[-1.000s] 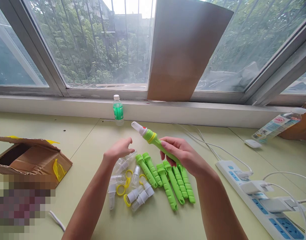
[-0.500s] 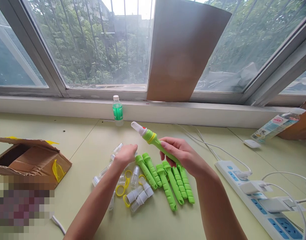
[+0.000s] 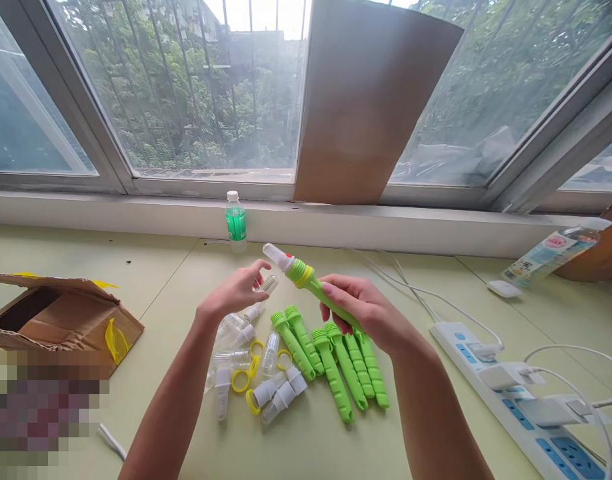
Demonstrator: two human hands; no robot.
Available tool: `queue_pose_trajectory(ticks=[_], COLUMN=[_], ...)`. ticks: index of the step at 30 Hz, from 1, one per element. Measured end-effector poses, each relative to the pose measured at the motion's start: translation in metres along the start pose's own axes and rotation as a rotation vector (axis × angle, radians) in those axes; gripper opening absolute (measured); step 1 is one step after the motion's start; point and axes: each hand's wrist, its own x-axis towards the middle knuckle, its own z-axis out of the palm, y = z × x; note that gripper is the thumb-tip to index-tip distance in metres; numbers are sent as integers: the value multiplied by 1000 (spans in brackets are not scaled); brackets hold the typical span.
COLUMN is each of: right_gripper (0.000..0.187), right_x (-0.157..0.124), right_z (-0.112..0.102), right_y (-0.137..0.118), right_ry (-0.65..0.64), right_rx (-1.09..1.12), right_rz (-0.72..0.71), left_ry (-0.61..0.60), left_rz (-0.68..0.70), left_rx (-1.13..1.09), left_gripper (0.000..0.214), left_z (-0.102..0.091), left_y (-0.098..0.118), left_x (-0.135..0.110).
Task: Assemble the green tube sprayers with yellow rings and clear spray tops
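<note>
My right hand (image 3: 353, 303) is wrapped round a green plastic handle (image 3: 319, 287) with a threaded collar and yellow ring. Fitted in its top is a white piece with a ribbed clear tip (image 3: 276, 257) and a small red spot. To its left, my left hand (image 3: 241, 287) grips a clear plastic cap (image 3: 269, 285) between thumb and fingers. Below lie several loose green handles (image 3: 336, 377) side by side. Left of these are clear caps (image 3: 270, 353), white pieces with clear tips (image 3: 279, 403) and yellow rings (image 3: 241, 381).
An open cardboard box (image 3: 76, 313) stands on the left. A green-labelled bottle (image 3: 236, 223) is by the window ledge. On the right lies a white power strip (image 3: 516, 407) with plugs and cables; a larger bottle (image 3: 553, 250) leans behind it.
My left hand has come up from the pile of clear parts with a clear cap in its fingers, close to the handle. My right hand stays almost still.
</note>
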Motion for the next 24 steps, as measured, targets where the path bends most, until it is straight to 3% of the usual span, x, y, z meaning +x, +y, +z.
queue_pose_trajectory(ticks=[3,7,15,20,22,24], right_gripper=[34,35,35,36,36,36], right_x=[0,1,2,2,2,2], right_z=[1,2,2,2,3,3], right_y=[0,1,3,1,0,0], right_ry=[-1,-2,2,7,4,-1], right_rx=[5,-3,-22,-24,-26,-30], right_rz=[6,19,19,16,9,6], left_ry=[189,347,635,836,828,710], left_rz=[52,51,29,87,131,171], left_rx=[-250,-531,-1233,-1229,-1161,-1087], left_gripper=[49,56,56,55,53,46], left_z=[-16,-30,-29,-25,-24,-21], left_y=[-6,-8,10,30,38,46], left_x=[-3,-4,2,-4,-8,-12])
